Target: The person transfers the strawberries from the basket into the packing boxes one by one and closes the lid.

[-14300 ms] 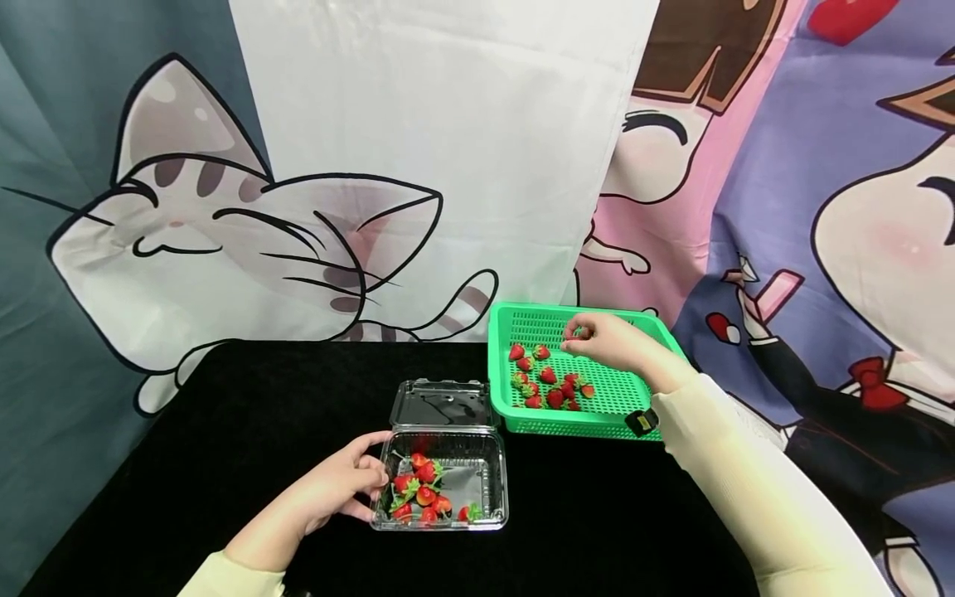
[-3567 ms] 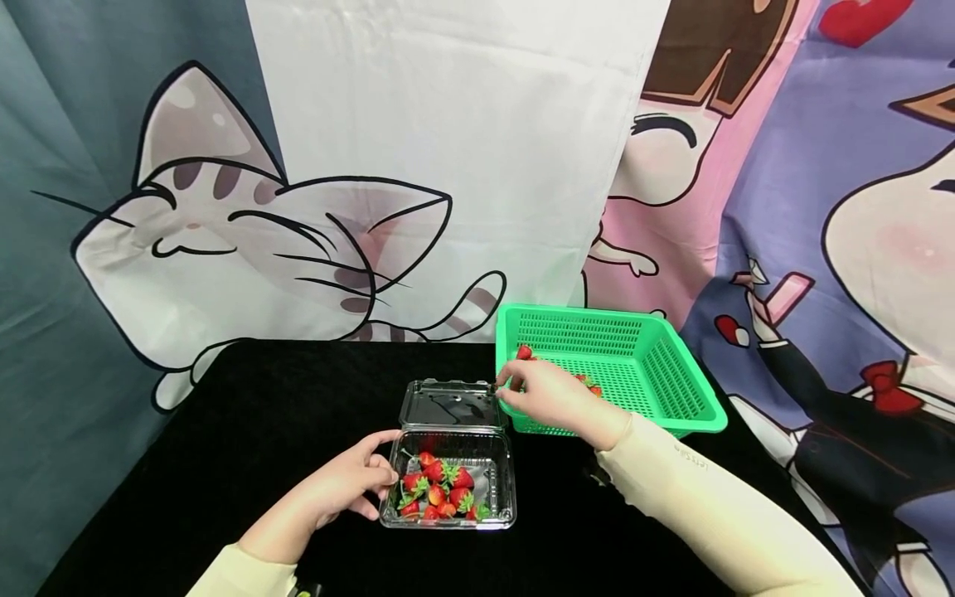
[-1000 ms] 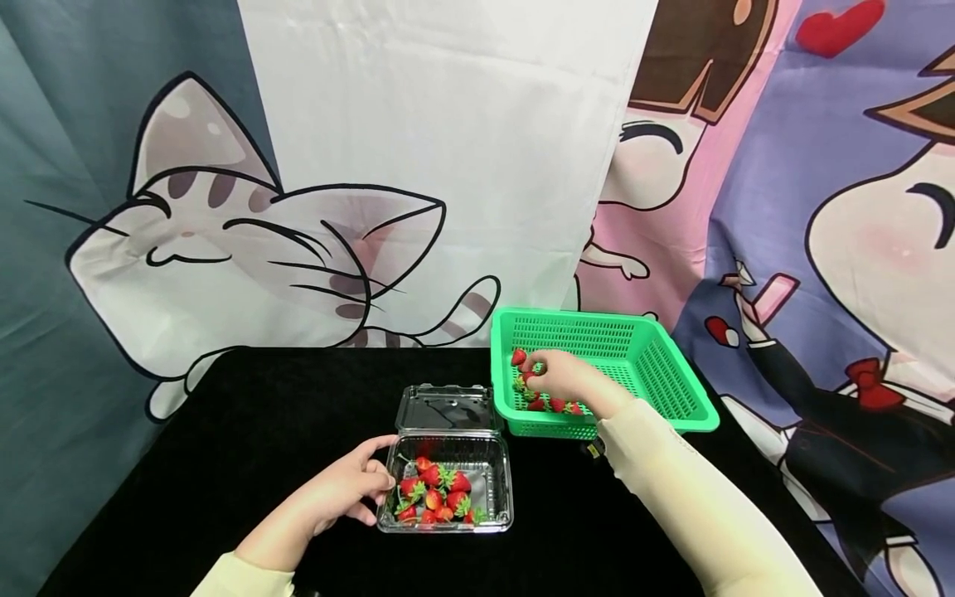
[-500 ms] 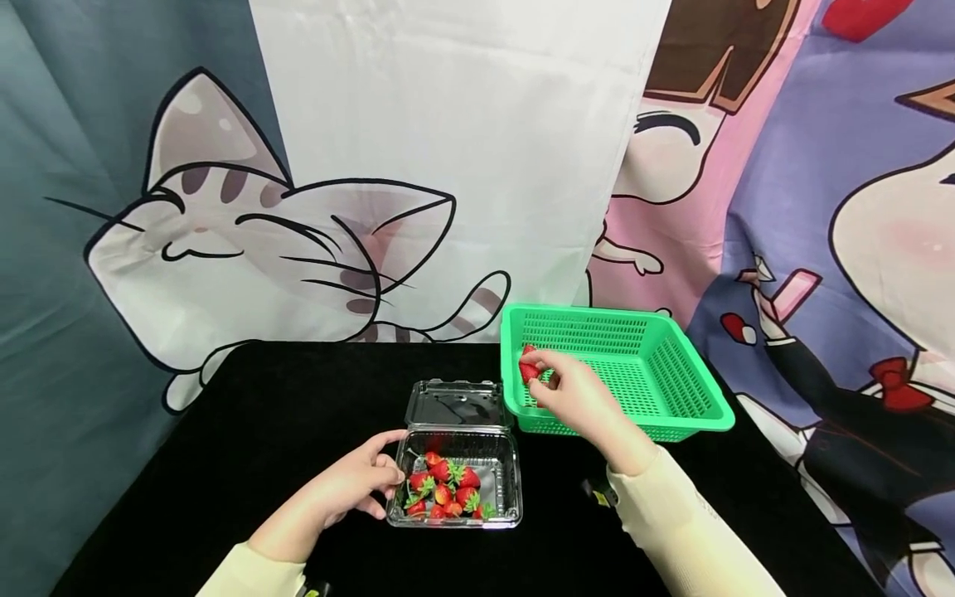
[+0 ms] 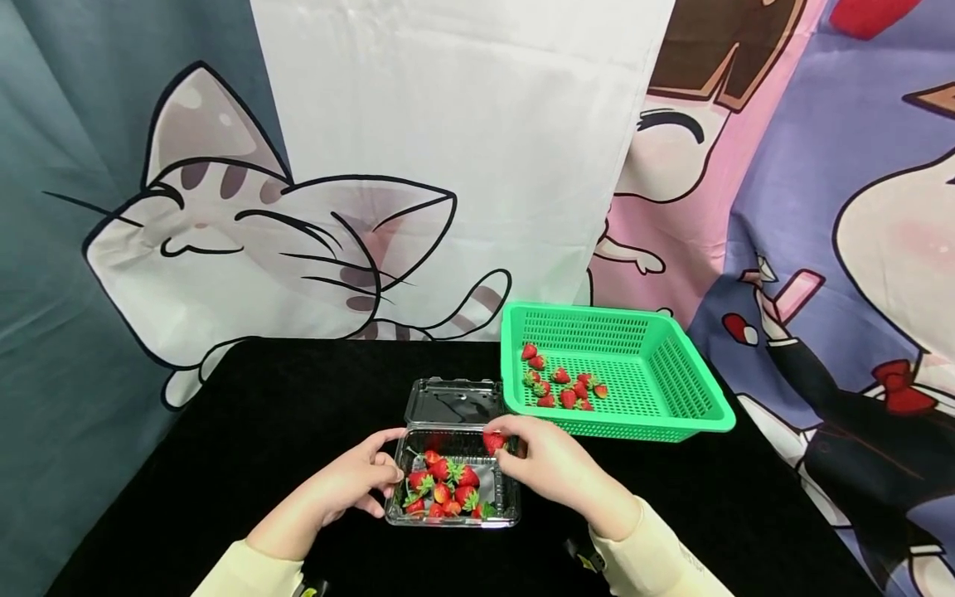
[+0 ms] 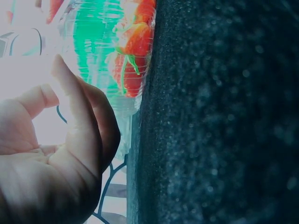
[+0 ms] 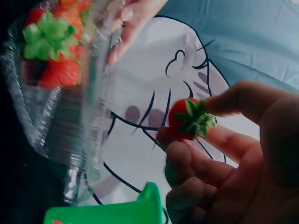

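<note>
Right hand [image 5: 548, 464] has come from the green basket [image 5: 627, 426] at far right, pinching a strawberry [image 5: 493, 441] above the far right corner of the clear clamshell [image 5: 451, 522], whose left wall the left hand [image 5: 346, 477] touches, leaving that fruit not yet among the strawberries inside [image 5: 442, 493].

one clear box [image 5: 451, 522] with one lid [image 5: 451, 405] behind it. inside the box, roughly ten strawberries [image 5: 468, 477], overlapping. behind and right of the box, one green basket [image 5: 618, 426] with about a dozen strawberries [image 5: 568, 399]. two hands: one left hand [image 5: 358, 477] at the box's left side, one right hand [image 5: 548, 460] at its right with one strawberry [image 5: 492, 441].
</note>
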A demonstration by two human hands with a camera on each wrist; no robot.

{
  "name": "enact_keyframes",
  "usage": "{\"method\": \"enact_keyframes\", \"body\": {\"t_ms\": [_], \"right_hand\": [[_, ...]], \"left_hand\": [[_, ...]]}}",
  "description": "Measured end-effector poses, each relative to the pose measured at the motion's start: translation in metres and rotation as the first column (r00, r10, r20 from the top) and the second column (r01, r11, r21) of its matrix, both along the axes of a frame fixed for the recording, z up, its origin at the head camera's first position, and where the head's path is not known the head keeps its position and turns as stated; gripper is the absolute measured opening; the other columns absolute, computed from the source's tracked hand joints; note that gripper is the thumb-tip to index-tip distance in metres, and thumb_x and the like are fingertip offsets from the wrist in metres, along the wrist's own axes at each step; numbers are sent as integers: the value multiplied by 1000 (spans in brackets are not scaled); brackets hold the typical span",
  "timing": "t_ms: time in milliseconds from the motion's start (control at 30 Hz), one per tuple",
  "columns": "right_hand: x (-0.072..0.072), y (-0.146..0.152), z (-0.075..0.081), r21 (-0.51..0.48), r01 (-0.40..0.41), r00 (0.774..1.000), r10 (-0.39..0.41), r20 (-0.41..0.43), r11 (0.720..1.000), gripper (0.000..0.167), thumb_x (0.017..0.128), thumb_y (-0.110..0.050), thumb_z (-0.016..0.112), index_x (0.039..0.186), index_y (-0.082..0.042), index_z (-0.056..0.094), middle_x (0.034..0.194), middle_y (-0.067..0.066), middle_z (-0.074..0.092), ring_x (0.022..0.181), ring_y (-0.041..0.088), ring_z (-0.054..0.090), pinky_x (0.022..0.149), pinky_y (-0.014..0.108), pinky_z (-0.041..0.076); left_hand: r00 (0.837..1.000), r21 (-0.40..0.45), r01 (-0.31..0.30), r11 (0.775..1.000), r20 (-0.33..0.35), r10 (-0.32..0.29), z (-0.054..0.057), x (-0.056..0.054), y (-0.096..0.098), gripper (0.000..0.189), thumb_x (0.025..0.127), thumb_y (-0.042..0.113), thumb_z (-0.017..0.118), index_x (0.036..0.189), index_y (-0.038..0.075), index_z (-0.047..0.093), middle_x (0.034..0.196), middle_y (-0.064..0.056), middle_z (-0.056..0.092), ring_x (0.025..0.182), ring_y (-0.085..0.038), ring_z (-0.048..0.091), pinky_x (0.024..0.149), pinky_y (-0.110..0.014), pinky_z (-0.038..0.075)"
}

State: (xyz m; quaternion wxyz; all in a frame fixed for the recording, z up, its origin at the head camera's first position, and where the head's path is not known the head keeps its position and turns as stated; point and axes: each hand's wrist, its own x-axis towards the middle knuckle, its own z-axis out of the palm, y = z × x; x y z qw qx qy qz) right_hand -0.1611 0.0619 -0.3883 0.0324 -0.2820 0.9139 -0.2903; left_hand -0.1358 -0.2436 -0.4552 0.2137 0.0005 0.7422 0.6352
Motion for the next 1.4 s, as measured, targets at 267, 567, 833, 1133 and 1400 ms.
{"method": "enact_keyframes", "body": {"t_ms": [267, 567, 833, 1133, 1400], "right_hand": [[2, -4, -20, 150, -94, 995, 88, 43, 984, 28, 85, -23, 66, 112, -28, 69, 99, -15, 67, 64, 5, 49, 66, 26, 44], [5, -6, -33, 318, -135, 991, 123, 56, 939, 19, 83, -29, 71, 102, -29, 71, 87, -17, 65, 70, 3, 52, 62, 27, 47], [-1, -9, -33, 360, -154, 988, 143, 58, 920, 13, 84, -29, 71, 97, -25, 71, 82, -15, 62, 67, 4, 51, 61, 27, 46], [-6, -11, -31, 359, -170, 985, 150, 85, 918, 5, 86, -25, 69, 90, -25, 71, 81, -16, 61, 67, 4, 51, 63, 26, 47], [-3, -10, -32, 350, -178, 983, 153, 100, 920, 8, 87, -26, 68, 94, -24, 72, 86, -14, 64, 70, 3, 53, 66, 26, 50]], "left_hand": [[1000, -6, -1, 1000, 10, 1, -6, 1, -1, 76, 87, 8, 62, 154, 9, 26, 88, -10, 58, 73, -19, 56, 49, -31, 54], [1000, -3, 15, 1000, -5, -15, -6, -1, -1, 75, 88, 8, 61, 154, 9, 25, 88, -9, 58, 73, -19, 56, 48, -30, 54], [1000, -7, 3, 1000, 0, -3, -1, -6, 0, 74, 88, 7, 60, 154, 11, 26, 89, -11, 59, 74, -19, 56, 49, -30, 55], [1000, -11, 10, 1000, -9, -10, 3, -10, -2, 75, 88, 6, 61, 154, 12, 26, 89, -11, 58, 73, -19, 56, 50, -30, 55], [1000, -14, 15, 1000, 12, -15, 1, -8, -1, 75, 88, 7, 61, 154, 12, 26, 91, -12, 58, 74, -18, 56, 50, -30, 55]]}}
